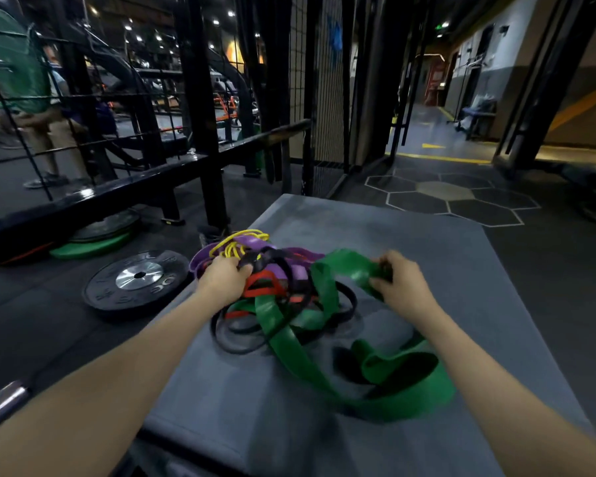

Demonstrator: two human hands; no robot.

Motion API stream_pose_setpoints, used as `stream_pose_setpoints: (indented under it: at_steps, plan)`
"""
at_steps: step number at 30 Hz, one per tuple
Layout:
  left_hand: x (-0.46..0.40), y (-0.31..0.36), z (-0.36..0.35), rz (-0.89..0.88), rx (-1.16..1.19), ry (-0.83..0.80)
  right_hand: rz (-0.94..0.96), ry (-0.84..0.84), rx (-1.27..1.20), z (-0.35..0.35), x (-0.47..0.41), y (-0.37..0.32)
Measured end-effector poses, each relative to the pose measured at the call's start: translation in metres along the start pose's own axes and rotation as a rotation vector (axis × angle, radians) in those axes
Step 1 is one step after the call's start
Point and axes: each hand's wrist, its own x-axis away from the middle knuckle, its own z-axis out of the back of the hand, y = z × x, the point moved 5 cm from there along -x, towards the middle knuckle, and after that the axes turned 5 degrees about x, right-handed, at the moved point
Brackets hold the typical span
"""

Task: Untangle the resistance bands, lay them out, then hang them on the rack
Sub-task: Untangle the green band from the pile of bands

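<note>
Head view, looking down along two bare forearms at a grey padded counter (pixel 410 242) in a dim gym. The task looks to be at its very start: the resistance bands (pixel 283 297) lie in one knotted heap near the counter's left side, none laid out straight and none hung. The left hand (pixel 222 278) rests on the far left of the heap, fingers curled down into the purple and black strands, gripping them. The right hand (pixel 401 280) is raised just right of the heap and pinches the wide green band (pixel 344 342), fingers closed around a fold of it. That green band is the broadest and flattest; it arches up from the heap to the right hand, then trails in loose glossy loops toward the near right of the counter. Beneath it lie thin black loops, a red band, a purple band (pixel 289 266) and a thin yellow band (pixel 236 244) at the far edge. A black weight plate (pixel 135 282) lies on the floor left of the counter. A black metal rack frame (pixel 200 98) stands beyond; whether this is the hanging rack, I cannot tell.
</note>
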Motion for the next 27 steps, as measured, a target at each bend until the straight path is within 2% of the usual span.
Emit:
stream_pose_setpoints:
  at_steps: [3,6,9,11,13,18,21,23,27]
  plan:
    - [0.008,-0.032,-0.005,0.137,-0.103,-0.079,-0.054,-0.150,0.372,-0.023,0.016,0.021]
    - [0.019,-0.049,-0.004,0.199,-0.132,-0.088,-0.003,-0.162,0.479,-0.035,0.027,0.014]
    - [0.035,-0.033,-0.010,0.033,-0.094,-0.006,0.162,-0.153,0.335,-0.050,0.028,-0.017]
    - [0.049,-0.014,-0.021,-0.173,0.014,0.005,0.164,-0.207,0.179,-0.062,0.027,-0.031]
    - [0.056,-0.006,-0.034,-0.274,0.059,-0.029,0.131,-0.244,0.134,-0.073,0.027,-0.034]
    - [0.050,0.001,-0.068,-0.443,-0.180,-0.133,0.144,-0.370,0.112,-0.101,0.027,-0.045]
    - [0.041,-0.002,-0.077,-0.393,-0.197,-0.158,0.091,-0.476,0.153,-0.115,0.024,-0.040]
    - [0.034,-0.009,-0.074,-0.328,-0.047,-0.178,0.087,-0.516,0.142,-0.123,0.024,-0.036]
    - [0.027,-0.023,-0.058,-0.239,0.149,-0.220,0.053,-0.494,0.082,-0.125,0.028,-0.034]
